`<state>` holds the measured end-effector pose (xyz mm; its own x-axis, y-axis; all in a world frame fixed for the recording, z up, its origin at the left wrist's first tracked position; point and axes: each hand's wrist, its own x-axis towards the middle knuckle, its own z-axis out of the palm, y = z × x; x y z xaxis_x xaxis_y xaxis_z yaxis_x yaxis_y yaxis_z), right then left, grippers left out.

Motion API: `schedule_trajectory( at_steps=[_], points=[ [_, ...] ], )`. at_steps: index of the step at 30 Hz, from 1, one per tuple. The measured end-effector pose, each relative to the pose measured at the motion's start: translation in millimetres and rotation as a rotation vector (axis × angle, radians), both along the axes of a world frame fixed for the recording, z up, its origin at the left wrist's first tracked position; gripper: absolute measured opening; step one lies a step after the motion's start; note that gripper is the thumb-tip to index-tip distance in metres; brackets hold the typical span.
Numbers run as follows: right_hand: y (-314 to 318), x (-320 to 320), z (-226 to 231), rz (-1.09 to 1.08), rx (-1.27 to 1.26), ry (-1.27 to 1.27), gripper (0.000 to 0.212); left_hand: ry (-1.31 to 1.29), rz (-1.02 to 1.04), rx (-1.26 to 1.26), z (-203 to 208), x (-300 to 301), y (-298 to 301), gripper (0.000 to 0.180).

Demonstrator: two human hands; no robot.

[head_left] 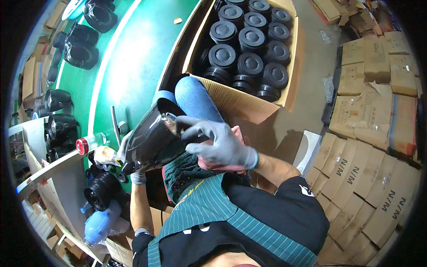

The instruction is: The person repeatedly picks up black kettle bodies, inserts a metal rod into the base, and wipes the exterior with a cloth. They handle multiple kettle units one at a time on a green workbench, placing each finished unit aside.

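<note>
A glossy black plastic shell (153, 138), hollow with a wide rim, is tilted over my lap. My left hand (138, 177), in a grey glove, grips it from its left and lower side; most of those fingers are behind the shell. My right hand (218, 142), also gloved, is at the shell's upper right rim with its fingers bent together around a small brownish, shiny piece (170, 123) that I cannot make out. Beneath the right hand, a pink cloth (239, 135) lies on my lap.
An open carton (240, 91) of black round-lidded parts stands ahead on the right. On the green table (133, 49) are black shells (82, 53). A red-lidded jar (91, 143), black ribbed part (102, 191) and blue bottle (102, 222) are left. Stacked cartons (360, 178) fill the right.
</note>
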<state>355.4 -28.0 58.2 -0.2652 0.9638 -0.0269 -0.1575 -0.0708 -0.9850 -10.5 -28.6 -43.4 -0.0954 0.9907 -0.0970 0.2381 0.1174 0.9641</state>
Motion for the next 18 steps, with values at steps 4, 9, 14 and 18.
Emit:
schedule_trajectory(
  at_steps=[4, 9, 14, 18],
  points=[
    [90.5, 43.1, -92.3, -0.295, 0.104, -0.196, 0.022, -0.386, 0.072, -0.303, -98.4, -70.0, -41.3, 0.054],
    [146.7, 88.1, -212.2, -0.349, -0.200, -1.305, 0.063, -0.741, 0.120, -0.538, -172.8, -123.8, -81.1, 0.060],
    [148.7, 83.8, -205.1, -0.158, -0.265, -1.276, 0.059, -0.872, 0.188, -0.521, -203.6, -110.3, -97.3, 0.062],
    [155.9, 97.2, -200.0, 0.025, -0.192, -1.219, 0.046, -0.681, 0.024, -0.480, -184.1, -75.1, -88.7, 0.059]
  ],
)
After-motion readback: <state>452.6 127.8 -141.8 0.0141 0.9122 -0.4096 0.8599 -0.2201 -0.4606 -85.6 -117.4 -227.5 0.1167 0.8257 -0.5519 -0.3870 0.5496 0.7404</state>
